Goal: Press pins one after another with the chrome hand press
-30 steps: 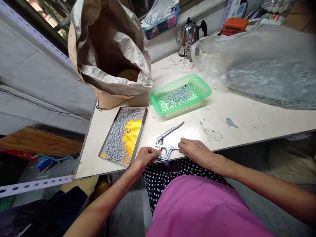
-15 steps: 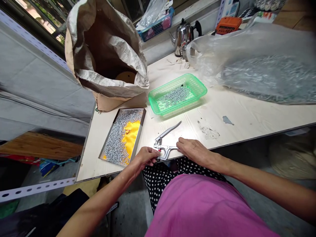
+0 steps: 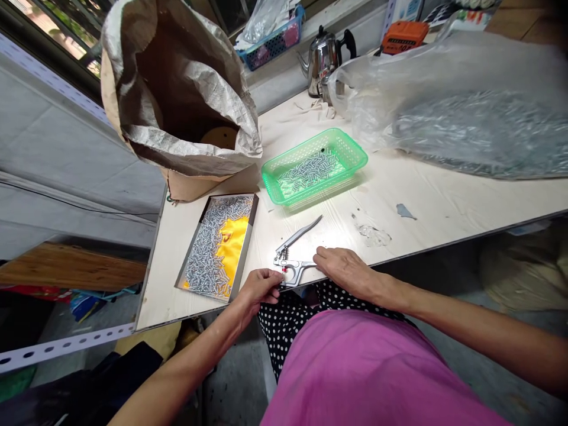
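Metal hand pliers (image 3: 293, 255) lie open on the white table (image 3: 435, 204) near its front edge, one handle pointing up and right. My right hand (image 3: 344, 269) rests on the lower handle with fingers curled over it. My left hand (image 3: 260, 287) is pinched at the jaw end of the pliers, its fingertips closed on something too small to make out. Left of the pliers stands a shallow metal tray (image 3: 219, 245) with a yellow floor and many small silver parts. Behind the pliers sits a green plastic basket (image 3: 314, 167) holding more silver parts.
A big open paper sack (image 3: 177, 100) stands at the table's back left corner. A clear plastic bag (image 3: 457, 106) of silver parts covers the right. A steel kettle (image 3: 323, 59), an orange tool (image 3: 403, 35) and a blue basket (image 3: 270, 38) stand behind.
The view has drifted slightly, so everything sits a little lower and further left. Both hands stay at the pliers; the left hand has shifted a little toward the table edge.
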`<state>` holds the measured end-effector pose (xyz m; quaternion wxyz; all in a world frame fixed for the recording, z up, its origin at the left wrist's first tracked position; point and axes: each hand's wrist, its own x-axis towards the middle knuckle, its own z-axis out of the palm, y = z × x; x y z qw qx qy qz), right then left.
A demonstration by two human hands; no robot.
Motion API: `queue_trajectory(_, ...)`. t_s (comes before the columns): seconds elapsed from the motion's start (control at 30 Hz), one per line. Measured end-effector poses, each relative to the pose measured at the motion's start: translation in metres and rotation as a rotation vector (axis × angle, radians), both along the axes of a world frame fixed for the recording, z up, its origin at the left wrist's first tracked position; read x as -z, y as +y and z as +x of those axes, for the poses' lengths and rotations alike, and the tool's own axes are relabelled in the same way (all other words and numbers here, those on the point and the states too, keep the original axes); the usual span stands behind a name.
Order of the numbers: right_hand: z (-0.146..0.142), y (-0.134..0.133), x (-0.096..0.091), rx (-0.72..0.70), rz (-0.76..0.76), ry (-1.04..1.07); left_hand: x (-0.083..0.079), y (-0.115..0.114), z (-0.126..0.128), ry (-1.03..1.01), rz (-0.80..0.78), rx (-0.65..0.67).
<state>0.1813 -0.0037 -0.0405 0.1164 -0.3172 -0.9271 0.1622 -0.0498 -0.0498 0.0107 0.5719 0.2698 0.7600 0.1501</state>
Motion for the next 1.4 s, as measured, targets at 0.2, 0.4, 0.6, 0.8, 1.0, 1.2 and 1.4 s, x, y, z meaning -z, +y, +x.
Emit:
queue_trajectory(0.2, -0.003, -0.002, 0.0, 0.028, 0.007, -0.044, -0.003, 0.013, -0.006, -0.034, -0.117, 0.131)
queue_trajectory(0.4, 0.004, 0.005, -0.012, 0.004, -0.016, -0.022, -0.003, 0.015, -0.004, -0.036, -0.145, 0.122)
queue_trajectory(0.6, 0.01, 0.047, -0.022, 0.047, 0.036, -0.053, -0.005, 0.011, -0.002, -0.044, -0.126, 0.097)
queue_trajectory(0.8, 0.005, 0.073, -0.014, -0.05, 0.017, -0.087, -0.002, 0.008, -0.003, -0.052, -0.094, 0.091)
queue_trajectory(1.0, 0.001, 0.083, -0.02, -0.107, -0.002, -0.129, 0.0, 0.003, -0.002, -0.042, -0.069, 0.063)
queue_trajectory(1.2, -0.002, 0.071, -0.029, -0.117, 0.035, -0.131, 0.0, 0.001, 0.0, -0.026, -0.052, 0.054)
queue_trajectory(1.4, -0.009, 0.053, -0.028, -0.06, 0.071, -0.147, 0.002, -0.001, 0.001, -0.012, -0.034, 0.048)
